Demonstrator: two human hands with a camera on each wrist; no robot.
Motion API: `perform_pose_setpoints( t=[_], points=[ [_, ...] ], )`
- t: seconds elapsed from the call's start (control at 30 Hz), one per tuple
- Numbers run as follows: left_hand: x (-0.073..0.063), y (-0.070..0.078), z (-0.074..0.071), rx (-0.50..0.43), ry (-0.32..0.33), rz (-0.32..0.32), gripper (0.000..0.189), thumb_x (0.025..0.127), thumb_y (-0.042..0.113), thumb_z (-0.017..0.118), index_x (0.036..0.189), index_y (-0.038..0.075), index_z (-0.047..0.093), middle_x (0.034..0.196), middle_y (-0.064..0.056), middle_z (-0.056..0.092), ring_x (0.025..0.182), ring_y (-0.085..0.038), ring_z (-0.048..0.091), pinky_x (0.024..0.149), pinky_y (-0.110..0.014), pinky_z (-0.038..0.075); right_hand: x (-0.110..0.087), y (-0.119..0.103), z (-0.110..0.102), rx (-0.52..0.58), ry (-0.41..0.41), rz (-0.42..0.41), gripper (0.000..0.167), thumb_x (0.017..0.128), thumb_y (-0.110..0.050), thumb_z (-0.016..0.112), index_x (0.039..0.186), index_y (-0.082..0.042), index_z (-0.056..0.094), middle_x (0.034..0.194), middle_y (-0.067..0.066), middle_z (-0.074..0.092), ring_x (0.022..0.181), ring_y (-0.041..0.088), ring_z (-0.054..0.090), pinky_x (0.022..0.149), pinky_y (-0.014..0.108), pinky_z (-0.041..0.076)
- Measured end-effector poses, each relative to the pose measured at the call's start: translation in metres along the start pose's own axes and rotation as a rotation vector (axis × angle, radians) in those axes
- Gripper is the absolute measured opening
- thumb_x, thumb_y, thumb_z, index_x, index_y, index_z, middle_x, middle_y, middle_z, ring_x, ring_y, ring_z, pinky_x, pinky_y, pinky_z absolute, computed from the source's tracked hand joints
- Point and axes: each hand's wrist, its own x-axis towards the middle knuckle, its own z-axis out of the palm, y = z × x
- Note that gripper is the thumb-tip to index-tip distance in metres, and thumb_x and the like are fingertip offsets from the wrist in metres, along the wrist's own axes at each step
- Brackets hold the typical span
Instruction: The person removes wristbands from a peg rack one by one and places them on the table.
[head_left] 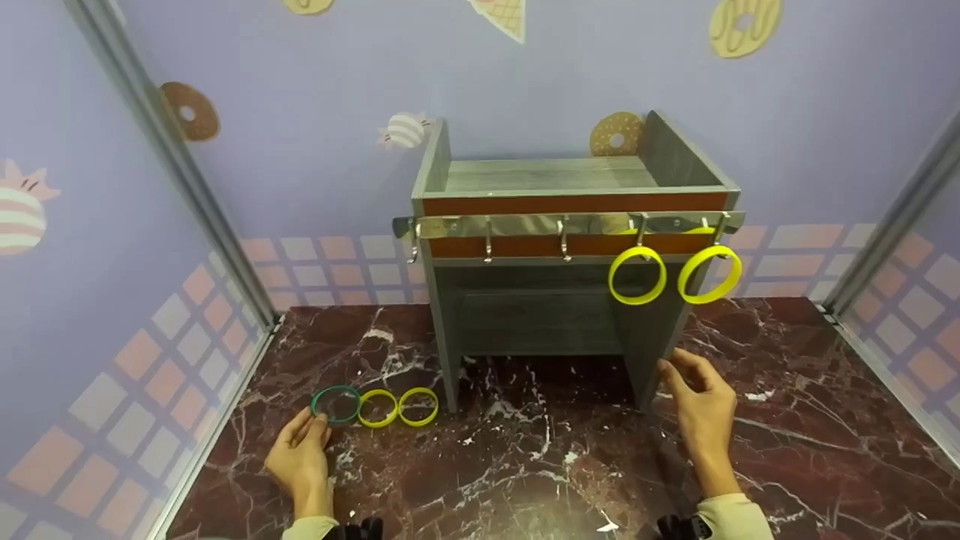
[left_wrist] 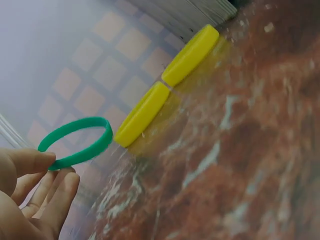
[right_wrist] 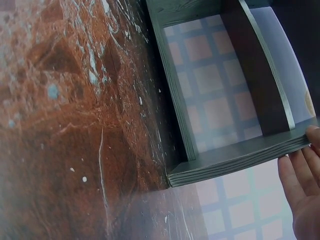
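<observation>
My left hand [head_left: 300,454] pinches the near edge of a green silicone wristband [head_left: 335,386] between thumb and fingers. In the left wrist view that green band [left_wrist: 92,150] tilts beside two yellow wristbands [left_wrist: 142,115], which lie end to end on the tabletop. A grey wooden shelf unit [head_left: 536,322] stands in the middle of the head view. My right hand [head_left: 703,405] holds its right side panel low down, thumb at the front edge and fingers along the outer face. Two more yellow wristbands [head_left: 637,302] hang from the two rightmost hooks of the metal hook rail [head_left: 525,225].
Three hooks on the left of the rail carry nothing. Dark red marbled tabletop [head_left: 510,487] spreads in front of the unit and to both sides. Lilac printed walls [head_left: 315,172] enclose the back and sides, with metal strips [head_left: 180,172] at the corners.
</observation>
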Motion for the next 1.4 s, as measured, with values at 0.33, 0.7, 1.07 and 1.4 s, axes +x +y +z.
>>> perform_pose_setpoints(
  t=[0.33, 0.7, 1.07, 1.4],
  points=[
    [0.003, -0.003, -0.003, 0.115, 0.048, 0.049, 0.034, 0.093, -0.005, 0.078, 0.126, -0.009, 0.073, 0.094, -0.007, 0.077, 0.071, 0.003, 0.070, 0.073, -0.019, 0.062, 0.003, 0.011, 0.001, -0.027, 0.007, 0.002, 0.023, 0.095, 0.006, 0.077, 0.117, 0.012, 0.074, 0.105, 0.028, 0.075, 0.080, 0.000, 0.070, 0.070, 0.011, 0.057],
    [0.006, -0.004, -0.007, 0.353, 0.020, 0.086, 0.034, 0.092, -0.002, 0.081, 0.123, -0.013, 0.072, 0.115, -0.031, 0.073, 0.059, 0.004, 0.064, 0.058, -0.013, 0.057, 0.001, 0.007, 0.002, -0.029, 0.007, 0.001, 0.022, 0.095, 0.006, 0.077, 0.116, 0.011, 0.075, 0.105, 0.029, 0.075, 0.079, -0.001, 0.070, 0.067, 0.011, 0.056],
    [0.006, -0.002, -0.009, 0.424, 0.031, 0.128, 0.035, 0.094, 0.001, 0.079, 0.125, -0.013, 0.071, 0.119, -0.031, 0.072, 0.057, 0.013, 0.056, 0.054, -0.009, 0.051, 0.007, 0.028, 0.001, -0.046, 0.011, 0.029, 0.024, 0.095, 0.005, 0.078, 0.118, 0.010, 0.075, 0.106, 0.028, 0.075, 0.079, -0.002, 0.070, 0.066, 0.011, 0.056],
    [-0.009, 0.021, 0.006, 0.291, -0.008, 0.184, 0.035, 0.097, 0.010, 0.080, 0.128, -0.004, 0.073, 0.125, -0.024, 0.073, 0.076, 0.014, 0.063, 0.070, -0.007, 0.054, 0.003, 0.010, 0.002, -0.027, 0.013, -0.009, 0.023, 0.093, 0.008, 0.078, 0.115, 0.012, 0.074, 0.103, 0.030, 0.074, 0.079, 0.000, 0.070, 0.065, 0.011, 0.056]
  ],
)
